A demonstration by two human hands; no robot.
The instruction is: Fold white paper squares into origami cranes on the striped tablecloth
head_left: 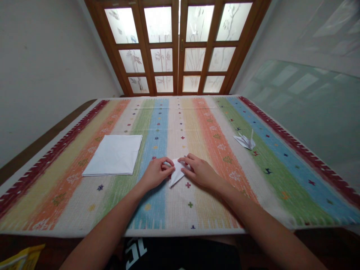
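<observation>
1. Striped, many-coloured cloth is spread over the surface [281, 180], and wooden doors [177, 45] with frosted panes are seen behind it
2. A small folded paper [176, 175] is laid flat at the middle of the near half of the surface, between both hands
3. Its long axis is run nearly away from the person, and its narrow tip is pointed toward the near edge, slightly leftward
4. The left hand [156, 173] is curled, its grip pinched on the paper's left edge
5. The right hand [198, 171] is closed on the right edge, fingertips pressed down
6. A stack of white sheets [114, 154] is set well to the left, a paper crane [246, 141] well to the right
</observation>
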